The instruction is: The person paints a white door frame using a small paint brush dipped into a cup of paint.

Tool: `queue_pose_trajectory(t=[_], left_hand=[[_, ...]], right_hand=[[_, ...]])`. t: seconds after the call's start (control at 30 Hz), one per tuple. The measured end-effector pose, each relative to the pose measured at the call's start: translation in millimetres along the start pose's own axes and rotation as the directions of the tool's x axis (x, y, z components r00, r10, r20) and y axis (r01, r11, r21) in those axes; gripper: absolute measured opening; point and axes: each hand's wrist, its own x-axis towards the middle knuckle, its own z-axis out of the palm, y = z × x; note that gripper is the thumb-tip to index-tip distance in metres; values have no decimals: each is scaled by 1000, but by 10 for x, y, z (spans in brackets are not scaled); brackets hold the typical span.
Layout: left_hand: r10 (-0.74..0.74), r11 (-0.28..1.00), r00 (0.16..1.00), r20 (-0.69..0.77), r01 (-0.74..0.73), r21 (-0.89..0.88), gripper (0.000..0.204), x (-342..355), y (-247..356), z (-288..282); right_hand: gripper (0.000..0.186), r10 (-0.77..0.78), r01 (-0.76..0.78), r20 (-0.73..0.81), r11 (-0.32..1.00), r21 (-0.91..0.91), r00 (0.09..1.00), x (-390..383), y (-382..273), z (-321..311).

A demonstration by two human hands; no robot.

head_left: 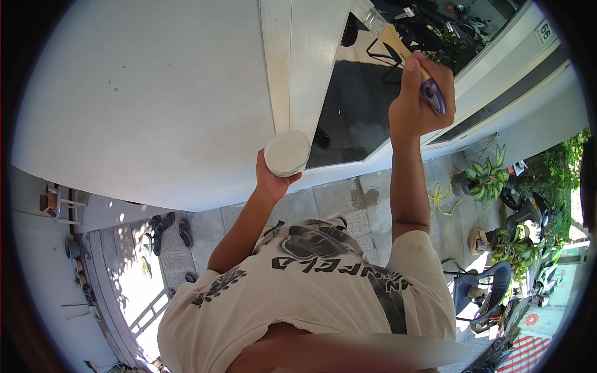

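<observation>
Shirt, left fingers around cup, right fingers around brush

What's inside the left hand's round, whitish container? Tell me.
A smooth, off-white substance, apparently liquid, shows inside the container. It covers the bottom; whatever lies beneath cannot be seen.

The brush handle looks smooth and wooden, the pane glossy glass — the shirt matt cloth.

Dark lettering crosses the near cream shirt; small print marks the brush, far right; digits stand on a white sign farther right.
</observation>
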Motion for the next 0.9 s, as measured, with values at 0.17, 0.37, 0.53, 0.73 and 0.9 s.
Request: queue_pose_trajectory(t=[0.17,0.37,0.53,0.73,0.9], left_hand=[[16,1000,1000,9,-16,6,57,23,26,-60],[75,997,997,-24,-76,-19,68,11,42,-145],[46,999,999,-27,-46,3,61,-13,115,-107],[52,999,998,-20,-53,-7,63,-5,122,-89],[51,998,998,-29,-51,-19,64,-45,134,-129]], right_hand=[[13,-78,85,129,995,-48,989,-75,76,10],[17,18,-1,265,998,-63,964,-256,32,-231],[27,-311,319,274,948,19,910,330,131,-165],[34,-334,338,410,939,65,849,192,280,-190],[31,-172,168,544,984,58,821,-204,196,-376]])
